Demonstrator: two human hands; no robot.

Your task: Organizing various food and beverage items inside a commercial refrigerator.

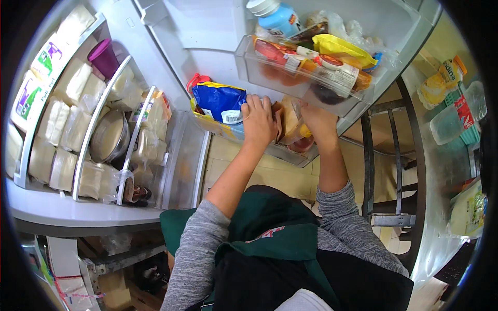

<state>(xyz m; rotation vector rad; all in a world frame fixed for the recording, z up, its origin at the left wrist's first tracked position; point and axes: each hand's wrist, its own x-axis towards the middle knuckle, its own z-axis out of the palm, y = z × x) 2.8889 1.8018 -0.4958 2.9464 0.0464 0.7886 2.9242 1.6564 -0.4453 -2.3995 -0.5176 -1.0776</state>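
Both hands reach into the lower bin (272, 152) of an open refrigerator door. My left hand (258, 118) lies between a blue plastic packet (218, 102) with a barcode and a brown paper packet (277, 120); its fingers are bent over the packets' edge, and whether it grips one is unclear. At the bin's right end my right hand (320, 122) is beside a clear bag with yellowish contents (291, 116); its fingertips are hidden behind the bag and under the upper bin. A reddish round item (301, 144) shows at the bottom of the bin.
The upper door bin (303, 83) holds bottles, a yellow packet (344, 50) and a blue jar (278, 21). Refrigerator shelves at left carry wrapped white blocks (54, 120), a metal bowl (109, 136) and a purple cup (104, 58). A metal rack (393, 155) and a counter with bottles stand at right.
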